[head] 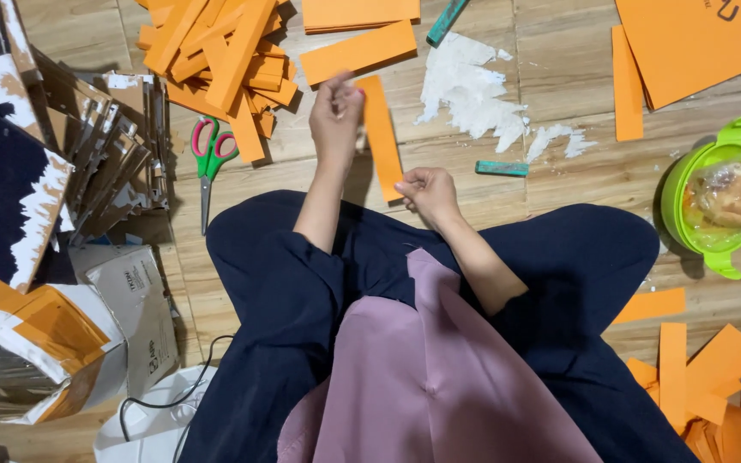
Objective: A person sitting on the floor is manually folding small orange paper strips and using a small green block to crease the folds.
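Note:
I sit cross-legged on a wooden floor. An orange paper strip is held between both hands in front of my knees. My left hand pinches its far end, fingers closed. My right hand grips its near end. A second orange strip lies on the floor just beyond, and a heap of orange strips sits to the far left.
Red-and-green scissors lie left of my left hand. Stacked torn cardboard fills the left side. White paste smears, two teal sticks, large orange sheets, a green lidded bowl and more strips are at right.

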